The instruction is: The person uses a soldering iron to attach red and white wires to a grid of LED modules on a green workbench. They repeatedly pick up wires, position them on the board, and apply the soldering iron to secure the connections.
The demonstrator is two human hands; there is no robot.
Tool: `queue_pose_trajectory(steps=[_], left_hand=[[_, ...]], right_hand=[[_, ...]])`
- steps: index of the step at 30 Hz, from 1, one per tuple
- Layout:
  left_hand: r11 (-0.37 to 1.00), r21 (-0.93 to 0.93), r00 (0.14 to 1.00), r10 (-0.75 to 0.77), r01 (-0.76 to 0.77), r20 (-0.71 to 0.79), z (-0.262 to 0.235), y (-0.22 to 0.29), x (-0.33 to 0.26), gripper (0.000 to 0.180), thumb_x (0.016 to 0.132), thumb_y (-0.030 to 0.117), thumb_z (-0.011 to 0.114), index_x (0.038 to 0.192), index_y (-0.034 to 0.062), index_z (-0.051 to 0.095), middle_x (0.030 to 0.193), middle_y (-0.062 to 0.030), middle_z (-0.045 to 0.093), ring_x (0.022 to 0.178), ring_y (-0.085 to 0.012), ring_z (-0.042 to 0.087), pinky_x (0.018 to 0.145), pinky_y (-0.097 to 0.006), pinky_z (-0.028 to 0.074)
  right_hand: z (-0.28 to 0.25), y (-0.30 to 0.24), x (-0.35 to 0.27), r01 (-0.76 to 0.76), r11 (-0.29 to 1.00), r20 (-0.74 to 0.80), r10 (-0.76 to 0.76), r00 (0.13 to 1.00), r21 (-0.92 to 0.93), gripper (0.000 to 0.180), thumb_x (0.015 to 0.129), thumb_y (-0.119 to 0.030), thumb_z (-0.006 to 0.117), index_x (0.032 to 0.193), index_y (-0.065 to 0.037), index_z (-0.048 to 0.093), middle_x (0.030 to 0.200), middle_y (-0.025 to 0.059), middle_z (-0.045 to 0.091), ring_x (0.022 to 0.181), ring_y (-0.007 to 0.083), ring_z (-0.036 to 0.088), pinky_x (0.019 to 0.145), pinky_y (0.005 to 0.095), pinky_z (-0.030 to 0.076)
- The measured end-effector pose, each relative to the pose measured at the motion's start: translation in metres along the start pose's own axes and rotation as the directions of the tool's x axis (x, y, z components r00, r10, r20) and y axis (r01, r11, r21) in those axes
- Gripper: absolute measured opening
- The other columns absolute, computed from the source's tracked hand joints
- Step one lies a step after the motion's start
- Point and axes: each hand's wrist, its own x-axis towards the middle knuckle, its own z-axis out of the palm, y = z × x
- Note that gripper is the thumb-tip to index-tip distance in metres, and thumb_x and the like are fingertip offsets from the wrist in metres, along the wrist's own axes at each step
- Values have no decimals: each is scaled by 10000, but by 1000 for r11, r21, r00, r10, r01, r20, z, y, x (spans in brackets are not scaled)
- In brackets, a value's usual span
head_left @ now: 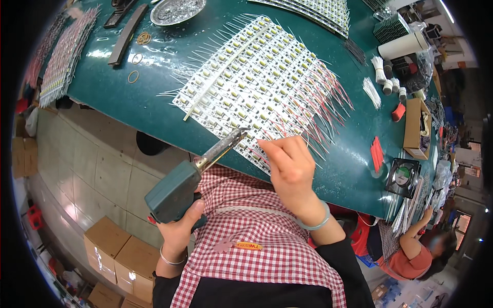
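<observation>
My left hand is wrapped round the handle of a dark green soldering gun. Its metal barrel points up and right, and the tip is over the near edge of a large panel of white circuit boards. Rows of small yellow-green parts cover the panel. Just right of the tip, my right hand is closed in a pinch above the boards; what lies between finger and thumb is too small to make out. Red and white wires stick out along the panel's right side. A pale strip lies across its left part.
A metal dish and rubber bands lie at the far left of the green table. On the right are red wires, white wire bundles, a cardboard box and a fan. A co-worker sits at right.
</observation>
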Motion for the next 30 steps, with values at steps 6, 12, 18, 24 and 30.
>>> queue_pose_trajectory(steps=[6, 12, 18, 24, 30], left_hand=[[973, 216, 995, -90, 77, 53, 1, 14, -3, 311, 786, 40, 789, 1071, -33, 687, 973, -93, 720, 844, -157, 679, 763, -284, 539], [904, 405, 983, 73, -137, 171, 2, 12, 1, 291, 786, 64, 790, 1046, -15, 686, 977, -65, 712, 818, -139, 665, 711, -289, 535], [852, 476, 964, 113, -219, 242, 7, 19, 7, 209, 762, 20, 764, 941, -50, 684, 874, -125, 675, 726, -187, 652, 641, -281, 511], [811, 507, 944, 158, -292, 291, 10, 19, 10, 204, 743, -8, 761, 923, -50, 676, 862, -129, 661, 707, -198, 642, 616, -293, 501], [783, 529, 932, 176, -327, 317, 8, 16, 10, 187, 727, -31, 757, 890, -45, 666, 850, -134, 661, 668, -201, 625, 593, -289, 489]], right_hand=[[17, 3, -12, 11, 999, -44, -13, 999, -41, 222, 744, 12, 688, 963, -18, 686, 839, 69, 603, 730, 247, 573, 641, 360, 481], [18, 1, -13, -14, 998, -14, 14, 1000, -61, 209, 750, 17, 674, 957, -15, 679, 862, 82, 587, 747, 252, 585, 655, 368, 492], [16, -3, -8, -35, 997, -25, 34, 999, -68, 259, 698, 79, 732, 936, -18, 694, 818, 88, 588, 721, 245, 602, 600, 345, 491], [16, -3, -11, -47, 997, 3, 47, 999, -57, 244, 727, 38, 661, 967, 0, 675, 866, 91, 582, 763, 258, 587, 662, 368, 495], [16, -4, -11, -46, 997, 23, 48, 999, -66, 248, 722, 37, 653, 968, 8, 674, 872, 94, 579, 774, 262, 584, 668, 372, 492]])
